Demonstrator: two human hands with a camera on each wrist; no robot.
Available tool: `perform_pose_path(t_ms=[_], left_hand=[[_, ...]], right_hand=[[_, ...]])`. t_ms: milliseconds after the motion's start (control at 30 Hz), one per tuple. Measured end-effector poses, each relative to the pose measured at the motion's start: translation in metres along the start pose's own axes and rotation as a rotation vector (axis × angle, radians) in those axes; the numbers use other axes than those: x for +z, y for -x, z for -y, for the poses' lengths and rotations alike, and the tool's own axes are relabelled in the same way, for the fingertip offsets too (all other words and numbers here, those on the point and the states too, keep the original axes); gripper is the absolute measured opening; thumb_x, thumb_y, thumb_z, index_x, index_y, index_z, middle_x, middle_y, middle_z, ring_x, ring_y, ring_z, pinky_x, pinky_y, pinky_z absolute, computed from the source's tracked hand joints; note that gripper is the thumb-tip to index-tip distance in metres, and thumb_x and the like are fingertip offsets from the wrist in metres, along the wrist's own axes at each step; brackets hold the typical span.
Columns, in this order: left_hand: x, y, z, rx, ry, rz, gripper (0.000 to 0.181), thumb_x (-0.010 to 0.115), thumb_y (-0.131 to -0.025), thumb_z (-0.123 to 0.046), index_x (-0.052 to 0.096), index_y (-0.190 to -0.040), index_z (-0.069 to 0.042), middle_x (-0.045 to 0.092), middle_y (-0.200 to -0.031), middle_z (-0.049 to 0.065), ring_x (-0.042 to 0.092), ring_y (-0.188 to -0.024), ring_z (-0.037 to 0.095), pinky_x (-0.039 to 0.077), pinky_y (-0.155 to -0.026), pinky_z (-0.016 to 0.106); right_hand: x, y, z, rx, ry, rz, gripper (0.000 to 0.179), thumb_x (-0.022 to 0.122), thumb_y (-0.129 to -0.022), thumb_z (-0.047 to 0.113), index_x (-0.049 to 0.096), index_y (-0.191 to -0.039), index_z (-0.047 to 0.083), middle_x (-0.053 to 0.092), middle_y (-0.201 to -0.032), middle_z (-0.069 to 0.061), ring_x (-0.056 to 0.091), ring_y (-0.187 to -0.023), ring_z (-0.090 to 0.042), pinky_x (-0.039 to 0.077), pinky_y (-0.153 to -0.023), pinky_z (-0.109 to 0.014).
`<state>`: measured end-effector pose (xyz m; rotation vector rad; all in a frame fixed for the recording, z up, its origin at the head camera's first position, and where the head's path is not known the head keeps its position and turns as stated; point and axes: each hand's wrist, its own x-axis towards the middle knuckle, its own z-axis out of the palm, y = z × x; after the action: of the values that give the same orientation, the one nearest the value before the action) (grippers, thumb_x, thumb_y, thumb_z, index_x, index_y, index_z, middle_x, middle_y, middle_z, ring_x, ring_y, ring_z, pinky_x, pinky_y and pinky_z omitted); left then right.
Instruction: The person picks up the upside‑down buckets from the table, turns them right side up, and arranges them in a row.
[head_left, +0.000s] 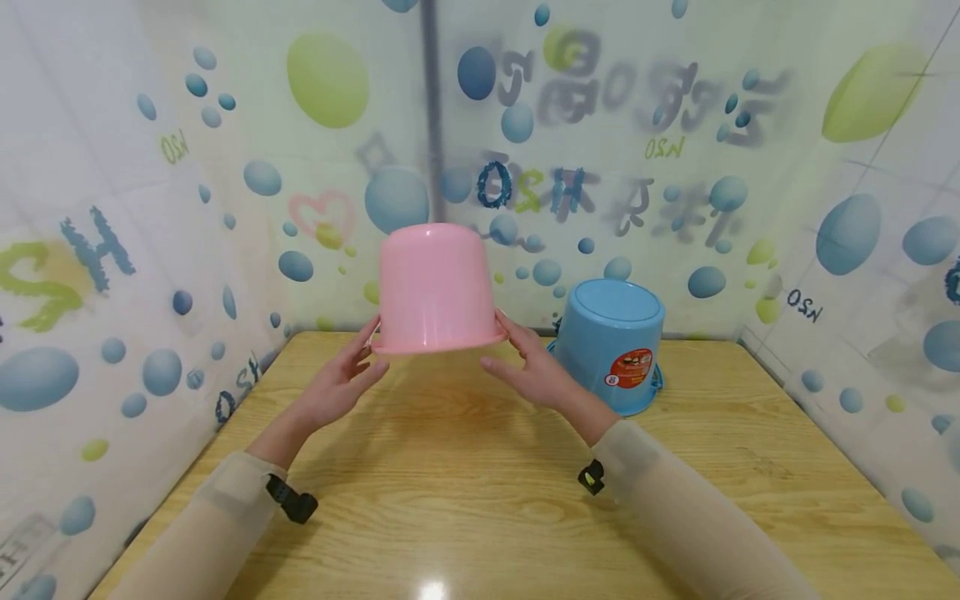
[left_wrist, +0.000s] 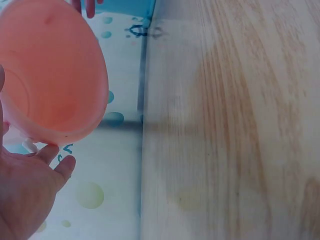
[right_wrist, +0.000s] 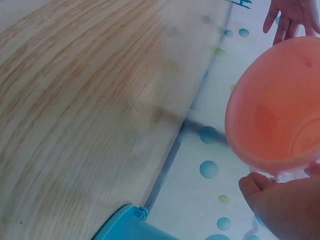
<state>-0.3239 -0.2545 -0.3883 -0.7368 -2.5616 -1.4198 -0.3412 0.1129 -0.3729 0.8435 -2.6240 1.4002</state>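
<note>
A pink bucket (head_left: 437, 287) is held upside down above the table, its mouth facing down and slightly tilted. My left hand (head_left: 341, 383) grips it at the left side of the rim, fingers along the outside and thumb spread below. On the opposite side my right hand (head_left: 536, 367) holds the rim in the same way, thumb pointing inward under the edge. Both wrist views look into the bucket's hollow inside (left_wrist: 60, 75); its small handle fitting (left_wrist: 30, 145) shows by the left fingers. The far fingers of each hand are partly hidden behind the bucket.
A blue bucket (head_left: 611, 342) with a red label stands upside down on the wooden table (head_left: 450, 500), just beyond my right forearm. Its handle hangs at its side. Printed curtains (head_left: 337, 142) with bubbles and lettering surround the table at the back and both sides.
</note>
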Motion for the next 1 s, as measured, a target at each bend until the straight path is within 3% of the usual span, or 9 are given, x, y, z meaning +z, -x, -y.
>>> perform_pose_path(t_ms=[233, 300, 367, 467, 533, 600, 733, 833, 1000], left_hand=[[-0.001, 0.002, -0.004, 0.016, -0.015, -0.021, 0.08, 0.061, -0.115, -0.024, 0.013, -0.178, -0.033, 0.024, -0.183, 0.011, 0.035, -0.164, 0.045, 0.038, -0.125, 0.07], [-0.001, 0.002, -0.004, 0.023, -0.028, -0.027, 0.079, 0.061, -0.115, -0.024, 0.015, -0.178, -0.033, 0.025, -0.183, 0.01, 0.037, -0.163, 0.044, 0.044, -0.125, 0.061], [-0.001, 0.002, -0.005, 0.033, -0.032, -0.035, 0.079, 0.062, -0.114, -0.023, 0.016, -0.178, -0.034, 0.026, -0.183, 0.008, 0.037, -0.163, 0.043, 0.05, -0.123, 0.042], [0.0, 0.001, -0.005, 0.058, -0.039, -0.052, 0.08, 0.064, -0.113, -0.02, 0.018, -0.177, -0.035, 0.028, -0.182, 0.005, 0.039, -0.161, 0.041, 0.053, -0.119, 0.036], [0.0, 0.0, -0.007, 0.069, -0.038, -0.061, 0.082, 0.066, -0.112, -0.019, 0.019, -0.177, -0.036, 0.028, -0.182, 0.005, 0.039, -0.161, 0.041, 0.053, -0.12, 0.044], [0.0, -0.001, -0.008, 0.076, -0.043, -0.069, 0.083, 0.067, -0.111, -0.018, 0.019, -0.177, -0.034, 0.029, -0.182, 0.005, 0.04, -0.16, 0.041, 0.05, -0.12, 0.063], [-0.001, -0.001, -0.012, 0.073, -0.05, -0.078, 0.086, 0.069, -0.11, -0.019, 0.018, -0.178, -0.034, 0.031, -0.181, 0.007, 0.041, -0.158, 0.041, 0.05, -0.117, 0.067], [-0.002, -0.001, -0.015, 0.066, -0.066, -0.085, 0.087, 0.07, -0.11, -0.02, 0.017, -0.178, -0.035, 0.032, -0.181, 0.007, 0.043, -0.157, 0.039, 0.053, -0.114, 0.057], [-0.005, 0.0, -0.019, 0.068, -0.076, -0.103, 0.092, 0.073, -0.108, -0.018, 0.016, -0.177, -0.038, 0.028, -0.182, 0.005, 0.044, -0.157, 0.04, 0.054, -0.106, 0.024]], right_hand=[[0.001, 0.001, 0.002, 0.02, -0.067, 0.0, 0.091, 0.07, -0.109, 0.041, 0.011, -0.178, 0.035, 0.016, -0.181, -0.015, 0.025, -0.167, -0.042, 0.03, -0.132, -0.069], [0.001, 0.001, 0.002, 0.028, -0.094, 0.002, 0.09, 0.07, -0.109, 0.041, 0.011, -0.178, 0.037, 0.014, -0.182, -0.014, 0.024, -0.168, -0.041, 0.028, -0.132, -0.071], [0.001, 0.001, 0.002, 0.042, -0.102, -0.001, 0.09, 0.07, -0.108, 0.044, 0.012, -0.177, 0.04, 0.013, -0.183, -0.011, 0.023, -0.169, -0.039, 0.027, -0.132, -0.072], [0.001, 0.0, 0.001, 0.033, -0.11, -0.006, 0.091, 0.07, -0.108, 0.045, 0.012, -0.177, 0.04, 0.012, -0.184, -0.009, 0.019, -0.17, -0.038, 0.025, -0.131, -0.074], [0.0, -0.001, 0.0, 0.005, -0.117, -0.01, 0.091, 0.071, -0.108, 0.043, 0.012, -0.177, 0.038, 0.011, -0.185, -0.007, 0.018, -0.17, -0.038, 0.025, -0.131, -0.075], [0.0, -0.002, 0.0, -0.031, -0.137, -0.009, 0.091, 0.071, -0.109, 0.037, 0.011, -0.178, 0.035, 0.011, -0.185, -0.006, 0.017, -0.17, -0.038, 0.025, -0.131, -0.076], [0.0, -0.003, 0.001, -0.061, -0.147, -0.006, 0.093, 0.071, -0.108, 0.033, 0.01, -0.178, 0.033, 0.012, -0.185, -0.005, 0.02, -0.169, -0.036, 0.025, -0.13, -0.076], [-0.002, -0.002, 0.002, -0.051, -0.144, -0.006, 0.096, 0.072, -0.108, 0.033, 0.007, -0.179, 0.031, 0.011, -0.185, -0.005, 0.03, -0.167, -0.037, 0.024, -0.131, -0.076], [-0.005, -0.002, 0.004, -0.052, -0.14, -0.011, 0.101, 0.073, -0.107, 0.028, 0.002, -0.179, 0.029, 0.008, -0.186, -0.004, 0.043, -0.161, -0.038, 0.024, -0.132, -0.074]])
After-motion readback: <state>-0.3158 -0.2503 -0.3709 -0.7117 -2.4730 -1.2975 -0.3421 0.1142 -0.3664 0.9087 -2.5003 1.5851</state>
